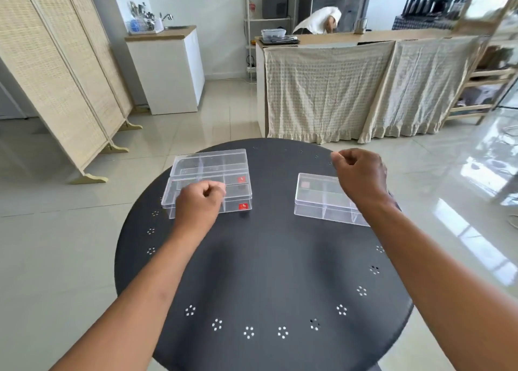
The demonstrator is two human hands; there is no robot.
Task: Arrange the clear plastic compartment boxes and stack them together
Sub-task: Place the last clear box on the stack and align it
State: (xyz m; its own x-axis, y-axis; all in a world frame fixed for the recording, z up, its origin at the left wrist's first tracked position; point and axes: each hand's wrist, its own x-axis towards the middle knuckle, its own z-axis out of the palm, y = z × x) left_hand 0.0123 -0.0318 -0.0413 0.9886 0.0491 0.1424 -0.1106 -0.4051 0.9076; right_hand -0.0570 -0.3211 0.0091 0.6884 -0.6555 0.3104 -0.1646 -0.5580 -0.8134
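On the round dark table (263,258) two clear plastic compartment boxes lie at the far left: a rear box (210,161) and a front box (235,197) with red stickers, the rear one overlapping the front one's back edge. A third clear box (319,199) lies at the right. My left hand (200,202) is a closed fist hovering over the front left box. My right hand (360,174) is also a fist, above the right box's far end. Neither hand holds anything.
The table has small perforated flower patterns near its rim. Beyond it are a tiled floor, a folding wicker screen (56,70) at the left, a white cabinet (168,70), and a cloth-draped counter (350,90) with a person bent behind it.
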